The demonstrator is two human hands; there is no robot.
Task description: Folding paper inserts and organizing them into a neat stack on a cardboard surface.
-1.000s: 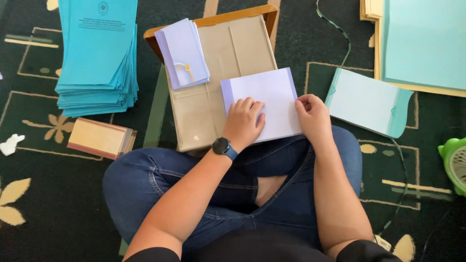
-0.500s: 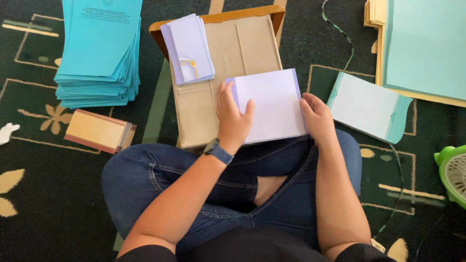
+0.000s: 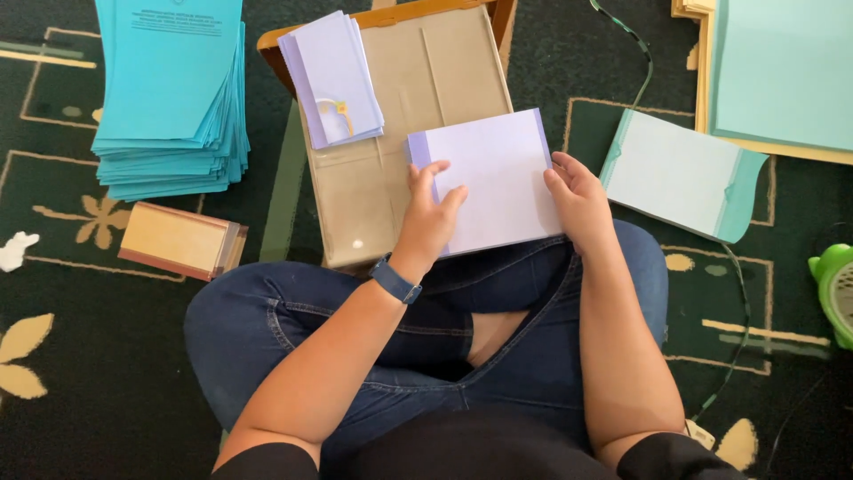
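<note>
Shifted fingers (image 3: 433,178) now rest atop the lilac card (image 3: 493,178).

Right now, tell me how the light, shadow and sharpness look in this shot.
Head view: soft, even daylight, no harsh glare. The left hand throws a faint shadow on the pale lavender sheet. The sheet and turquoise stack look sharp; the green object is cropped at the right edge.

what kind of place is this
Probably a room in a home or office, used for paper work on the floor: a patterned green carpet, a stack of turquoise sheets, and a low cardboard-topped table.
</note>
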